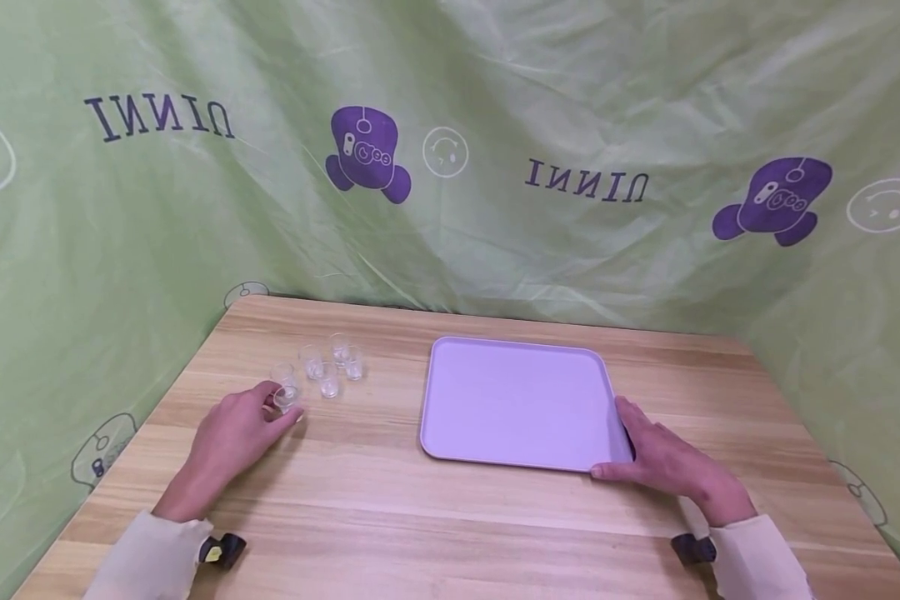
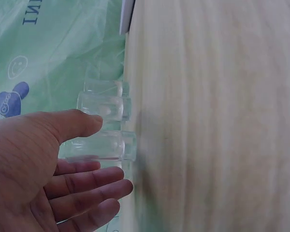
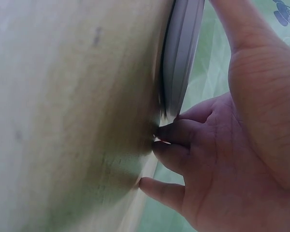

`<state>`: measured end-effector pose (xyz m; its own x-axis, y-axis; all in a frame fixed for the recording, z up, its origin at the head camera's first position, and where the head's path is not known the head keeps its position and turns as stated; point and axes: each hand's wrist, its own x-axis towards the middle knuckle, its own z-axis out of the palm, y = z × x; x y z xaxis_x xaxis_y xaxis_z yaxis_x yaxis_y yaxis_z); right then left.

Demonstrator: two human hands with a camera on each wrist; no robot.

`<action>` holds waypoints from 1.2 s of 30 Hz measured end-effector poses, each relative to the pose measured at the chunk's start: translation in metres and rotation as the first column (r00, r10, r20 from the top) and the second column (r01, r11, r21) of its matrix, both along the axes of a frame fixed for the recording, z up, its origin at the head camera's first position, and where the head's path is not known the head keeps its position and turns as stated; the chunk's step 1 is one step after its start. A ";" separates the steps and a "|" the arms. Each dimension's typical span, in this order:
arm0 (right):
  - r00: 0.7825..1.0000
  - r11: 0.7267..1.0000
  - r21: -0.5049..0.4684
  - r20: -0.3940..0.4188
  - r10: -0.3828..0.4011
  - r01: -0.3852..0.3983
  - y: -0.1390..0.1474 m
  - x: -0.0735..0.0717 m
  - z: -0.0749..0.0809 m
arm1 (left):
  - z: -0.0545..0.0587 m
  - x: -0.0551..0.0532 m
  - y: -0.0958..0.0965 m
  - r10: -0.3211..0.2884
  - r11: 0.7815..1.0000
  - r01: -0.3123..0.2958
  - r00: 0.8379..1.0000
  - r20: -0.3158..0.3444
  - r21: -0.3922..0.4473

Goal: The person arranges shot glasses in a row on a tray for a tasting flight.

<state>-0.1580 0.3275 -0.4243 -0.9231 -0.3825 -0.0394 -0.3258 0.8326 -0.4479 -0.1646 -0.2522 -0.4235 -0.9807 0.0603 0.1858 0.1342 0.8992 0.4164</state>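
Observation:
A small clear glass stands near the table's left side, between the thumb and fingers of my left hand. In the left wrist view that glass is upright, with the thumb beside it and loosely bent fingers on its other side. Several similar glasses are grouped just beyond. My right hand holds the near right corner of a light purple rectangular tray, thumb at its front edge and fingers along its right side. In the right wrist view, bent fingertips touch the table next to the tray's rim.
The tray lies flat on a wood-grain table, with bare tabletop between it and the glasses. A green printed cloth hangs close behind the table and along both sides.

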 end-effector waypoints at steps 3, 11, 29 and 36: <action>1.000 1.000 -0.008 -0.004 0.004 -0.004 0.000 0.000 -0.001 | -0.002 0.000 -0.002 -0.001 1.000 0.001 1.000 0.014 0.025; 1.000 1.000 -0.025 -0.004 0.009 -0.009 0.000 0.002 -0.003 | -0.005 0.001 -0.002 0.000 0.998 -0.001 1.000 0.016 0.066; 0.999 0.999 -0.027 0.045 -0.019 0.021 0.000 0.002 0.001 | 0.004 0.000 0.013 -0.010 0.995 0.014 0.999 -0.041 0.097; 0.998 0.999 -0.029 0.064 -0.028 0.029 0.000 0.002 0.001 | 0.012 -0.003 0.029 -0.052 0.990 0.057 0.998 -0.047 0.130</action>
